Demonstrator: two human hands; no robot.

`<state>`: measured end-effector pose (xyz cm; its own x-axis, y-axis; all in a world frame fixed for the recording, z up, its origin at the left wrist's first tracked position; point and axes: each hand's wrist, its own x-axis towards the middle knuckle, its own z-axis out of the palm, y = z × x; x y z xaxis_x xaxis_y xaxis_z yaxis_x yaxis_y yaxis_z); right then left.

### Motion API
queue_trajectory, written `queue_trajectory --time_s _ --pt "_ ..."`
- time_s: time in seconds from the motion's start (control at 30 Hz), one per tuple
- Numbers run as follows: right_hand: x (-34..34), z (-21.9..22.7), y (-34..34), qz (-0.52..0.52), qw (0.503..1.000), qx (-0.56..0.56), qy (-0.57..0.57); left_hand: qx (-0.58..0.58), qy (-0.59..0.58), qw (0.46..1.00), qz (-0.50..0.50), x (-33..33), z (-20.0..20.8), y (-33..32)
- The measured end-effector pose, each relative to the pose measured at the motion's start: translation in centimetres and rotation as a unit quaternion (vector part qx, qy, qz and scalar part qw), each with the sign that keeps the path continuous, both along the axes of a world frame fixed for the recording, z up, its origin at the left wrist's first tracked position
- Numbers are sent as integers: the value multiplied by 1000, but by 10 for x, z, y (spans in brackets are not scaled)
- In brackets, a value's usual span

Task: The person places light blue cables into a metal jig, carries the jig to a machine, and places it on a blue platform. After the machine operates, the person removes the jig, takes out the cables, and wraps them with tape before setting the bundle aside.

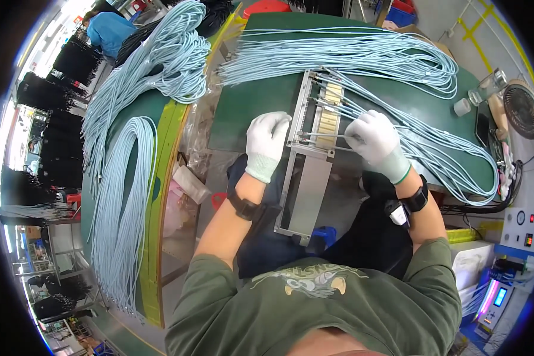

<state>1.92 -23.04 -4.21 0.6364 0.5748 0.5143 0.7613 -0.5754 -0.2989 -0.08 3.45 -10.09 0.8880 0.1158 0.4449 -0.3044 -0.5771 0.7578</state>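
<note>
A metal fixture (302, 193) with a row of cream-coloured slots (329, 121) stands upright in front of me, at the green table's near edge. Several light-blue cables (344, 110) run into its slots from the right. My right hand (374, 139), in a white glove, is closed on one cable (332, 136), which lies across the lower end of the slots. Just left of the fixture, my left hand (268, 139), also gloved, has its fingers pinched together. Whatever they may hold is too small to make out.
A long bundle of light-blue cables (350, 53) covers the table's far side. More bundles (121, 207) hang over a yellow-edged table at left. A small fan (522, 110) and a glass jar (489, 86) stand at right, near instrument boxes (525, 222). A person in blue (108, 32) bends at far left.
</note>
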Motion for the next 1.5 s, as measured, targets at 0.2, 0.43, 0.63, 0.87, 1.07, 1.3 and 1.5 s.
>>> queue_trajectory --time_s 0.2,0.43,0.63,0.87,1.07,1.3,1.5 --pt "-1 4 -1 -9 1000 -23 -15 20 6 1000 -11 2 4 1" --pt "3 -6 1 -6 1000 -18 4 56 -9 994 -89 0 14 -11" --pt "1 -14 -2 -30 996 -49 63 252 -71 952 -162 -7 18 -25" --pt "39 -21 -13 -177 972 -154 11 227 -90 956 -164 6 9 -28" --pt "38 -10 -13 -105 993 -56 17 41 -53 994 -83 24 5 -21" --pt "11 -1 8 8 992 27 126 34 -110 984 -138 21 6 -21" --pt "-2 -12 13 24 979 39 196 37 -119 976 -177 7 19 -18"
